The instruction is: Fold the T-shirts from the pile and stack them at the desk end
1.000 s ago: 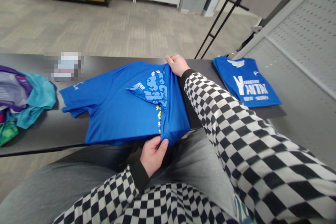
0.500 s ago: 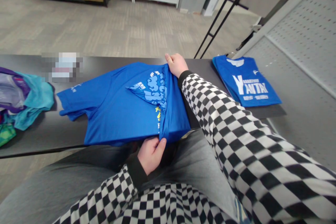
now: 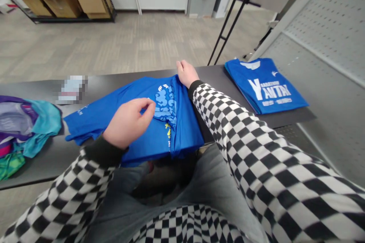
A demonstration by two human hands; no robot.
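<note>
A blue T-shirt point(image 3: 188, 129) lies partly folded across the dark table, its hem side turned over and a light-blue cloud print showing at the fold. At the far end of that fold, my right hand point(image 3: 187, 74) is closed on the cloth. My left hand point(image 3: 129, 121) is over the middle of the shirt, thumb and forefinger pinched together beside the printed flap. Whether cloth is between those fingertips is hidden. The left sleeve of the shirt point(image 3: 82, 119) points toward the phone-like blurred item.
Folded blue T-shirts point(image 3: 268, 87) are stacked at the right, beside a perforated grey panel point(image 3: 322, 45). Crumpled purple, turquoise and green clothes point(image 3: 31, 125) lie at the left. A blurred pale flat item point(image 3: 71, 89) rests near the table's far edge. Cardboard boxes point(image 3: 62, 3) stand on a rack behind.
My left hand has let go of the fold's near end and moved up and left over the shirt. My right hand keeps its hold at the far end. The view has shifted slightly.
</note>
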